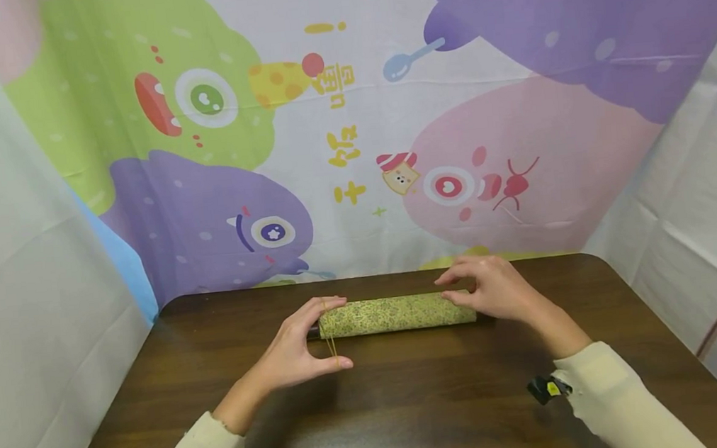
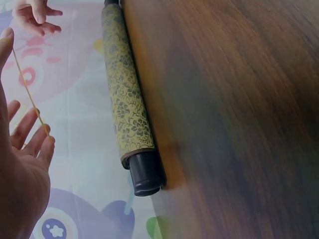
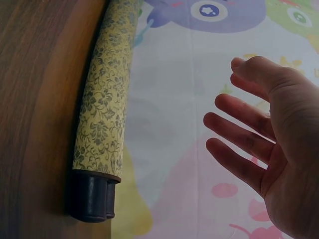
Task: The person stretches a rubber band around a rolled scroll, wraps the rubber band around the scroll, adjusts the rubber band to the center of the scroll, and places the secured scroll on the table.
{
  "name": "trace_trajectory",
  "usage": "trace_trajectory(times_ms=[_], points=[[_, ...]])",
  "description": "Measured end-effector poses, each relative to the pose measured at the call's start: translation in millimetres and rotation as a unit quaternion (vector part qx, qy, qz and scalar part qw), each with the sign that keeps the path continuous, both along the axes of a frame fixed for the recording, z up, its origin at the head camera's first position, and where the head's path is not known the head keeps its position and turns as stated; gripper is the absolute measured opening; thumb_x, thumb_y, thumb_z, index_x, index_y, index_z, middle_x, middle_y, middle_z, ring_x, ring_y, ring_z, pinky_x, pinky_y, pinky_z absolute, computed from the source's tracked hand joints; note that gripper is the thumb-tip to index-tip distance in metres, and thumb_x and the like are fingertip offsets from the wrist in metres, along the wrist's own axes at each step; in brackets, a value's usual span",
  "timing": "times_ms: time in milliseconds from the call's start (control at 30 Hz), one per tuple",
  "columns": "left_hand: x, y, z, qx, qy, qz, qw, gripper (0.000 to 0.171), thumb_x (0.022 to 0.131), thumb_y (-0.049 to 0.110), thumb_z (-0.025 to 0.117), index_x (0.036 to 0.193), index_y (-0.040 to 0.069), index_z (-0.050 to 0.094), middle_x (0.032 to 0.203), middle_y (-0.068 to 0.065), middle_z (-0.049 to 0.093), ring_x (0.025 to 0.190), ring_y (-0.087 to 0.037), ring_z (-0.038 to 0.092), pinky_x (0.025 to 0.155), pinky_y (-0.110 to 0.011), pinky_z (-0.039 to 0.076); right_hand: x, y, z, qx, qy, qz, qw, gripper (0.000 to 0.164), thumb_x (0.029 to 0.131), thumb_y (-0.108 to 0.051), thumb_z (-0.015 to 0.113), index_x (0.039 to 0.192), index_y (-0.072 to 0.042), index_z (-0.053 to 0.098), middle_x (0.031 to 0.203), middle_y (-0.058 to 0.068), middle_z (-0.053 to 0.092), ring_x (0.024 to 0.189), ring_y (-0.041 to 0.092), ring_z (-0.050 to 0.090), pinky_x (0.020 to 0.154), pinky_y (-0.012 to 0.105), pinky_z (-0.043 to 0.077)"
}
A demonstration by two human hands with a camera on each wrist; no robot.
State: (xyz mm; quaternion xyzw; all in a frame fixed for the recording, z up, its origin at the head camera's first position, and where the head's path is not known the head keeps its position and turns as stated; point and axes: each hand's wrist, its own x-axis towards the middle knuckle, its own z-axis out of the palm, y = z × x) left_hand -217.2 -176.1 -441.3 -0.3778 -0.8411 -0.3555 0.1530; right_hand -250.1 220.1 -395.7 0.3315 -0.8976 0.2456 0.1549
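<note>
A rolled scroll (image 1: 398, 314) with yellow-green floral covering lies lengthwise across the dark wooden table. Black knobs (image 2: 145, 172) stick out of its ends. Around the thumb and fingers of my left hand (image 1: 292, 347) a thin yellow rubber band (image 2: 30, 92) is stretched; thumb and fingers are spread wide apart at the scroll's left end. My right hand (image 1: 492, 287) hovers by the right end with its fingers loosely bent and nothing in them. In the right wrist view, that hand (image 3: 279, 134) is apart from the scroll.
The wooden table (image 1: 413, 404) has rounded far corners. Behind it hangs a curtain (image 1: 373, 244) printed with cartoon monsters, and pale fabric walls (image 1: 27, 246) stand at both sides. Both wrists carry small black devices (image 1: 544, 389) at the cream sleeves.
</note>
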Motion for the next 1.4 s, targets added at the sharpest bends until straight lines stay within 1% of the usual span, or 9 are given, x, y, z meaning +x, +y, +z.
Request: trace_trajectory(times_ms=[233,400,500,700,933,1033,1267,1333,1400], points=[[-0.7,-2.6,-2.4,-0.008,-0.004,0.011,0.9999,0.104,0.077,0.036,0.104,0.164,0.005,0.054,0.158,-0.019,0.066,0.149,-0.041,0.063,0.115,-0.059,0.058,-1.1,3.2,-3.4,0.024,0.000,-0.016,1.000,0.025,0.093,-0.021,0.092,0.117,-0.019,0.088,0.110,0.002,0.084,0.062,-0.004,0.043,0.062,0.023,0.040],[-1.1,-4.8,-5.5,-0.014,-0.002,0.012,0.9998,0.122,0.087,0.064,0.092,0.174,-0.001,0.036,0.163,-0.021,0.061,0.148,-0.043,0.061,0.113,-0.058,0.059,-3.3,5.1,-5.4,0.027,-0.003,-0.011,1.000,0.029,0.093,-0.022,0.093,0.121,-0.017,0.087,0.116,0.004,0.085,0.065,-0.001,0.048,0.068,0.026,0.045],[-1.2,-4.7,-6.7,-0.009,-0.014,0.010,0.9998,0.127,0.089,0.071,0.087,0.177,0.000,0.029,0.166,-0.022,0.057,0.144,-0.043,0.061,0.112,-0.059,0.060,-4.5,5.9,-6.2,0.028,-0.001,-0.008,1.000,0.031,0.093,-0.020,0.093,0.123,-0.016,0.086,0.121,0.007,0.085,0.070,0.003,0.055,0.072,0.029,0.049],[-1.9,-4.1,-6.9,0.001,-0.028,0.009,0.9996,0.131,0.085,0.057,0.097,0.178,0.002,0.025,0.166,-0.023,0.054,0.143,-0.038,0.061,0.111,-0.064,0.060,-6.2,9.4,-8.0,0.032,-0.005,-0.011,0.999,0.034,0.094,-0.016,0.091,0.127,-0.016,0.084,0.127,0.010,0.083,0.088,0.014,0.070,0.079,0.037,0.054],[-2.1,0.9,-6.2,0.016,-0.031,0.031,0.9989,0.134,0.074,0.025,0.108,0.176,-0.004,0.027,0.169,-0.033,0.042,0.152,-0.051,0.053,0.110,-0.060,0.061,-6.7,10.2,-11.0,0.033,-0.021,-0.014,0.999,0.036,0.094,-0.017,0.092,0.128,-0.015,0.083,0.128,0.011,0.081,0.102,0.025,0.077,0.084,0.042,0.059],[-1.2,2.9,-5.5,0.015,-0.042,0.051,0.9977,0.137,0.072,0.020,0.108,0.176,-0.006,0.023,0.172,-0.036,0.036,0.154,-0.053,0.051,0.111,-0.058,0.062,-7.1,11.1,-13.6,0.037,-0.029,-0.016,0.999,0.036,0.095,-0.017,0.091,0.130,-0.014,0.083,0.130,0.012,0.080,0.107,0.029,0.077,0.086,0.046,0.061],[-0.2,5.2,-2.0,-0.010,-0.100,0.082,0.9916,0.147,0.068,0.025,0.110,0.177,-0.006,0.016,0.186,-0.030,0.018,0.173,-0.060,0.008,0.132,-0.077,0.031,-8.5,14.8,-16.9,0.048,-0.045,-0.023,0.998,0.041,0.096,-0.021,0.089,0.136,-0.015,0.080,0.136,0.011,0.078,0.112,0.030,0.077,0.091,0.051,0.062],[-0.4,5.2,-1.9,-0.021,-0.106,0.074,0.9913,0.145,0.069,0.026,0.110,0.178,-0.004,0.019,0.185,-0.030,0.022,0.174,-0.058,0.012,0.132,-0.075,0.033,-9.0,16.2,-17.5,0.053,-0.048,-0.026,0.997,0.043,0.096,-0.022,0.089,0.138,-0.016,0.079,0.138,0.011,0.077,0.114,0.031,0.077,0.092,0.052,0.062],[-0.6,4.6,-2.9,-0.035,-0.087,0.062,0.9937,0.136,0.069,0.028,0.109,0.175,-0.003,0.030,0.180,-0.032,0.034,0.171,-0.055,0.027,0.129,-0.072,0.040,-9.4,17.2,-18.0,0.058,-0.051,-0.028,0.997,0.045,0.096,-0.024,0.089,0.140,-0.016,0.078,0.140,0.011,0.076,0.116,0.032,0.077,0.093,0.054,0.062]])
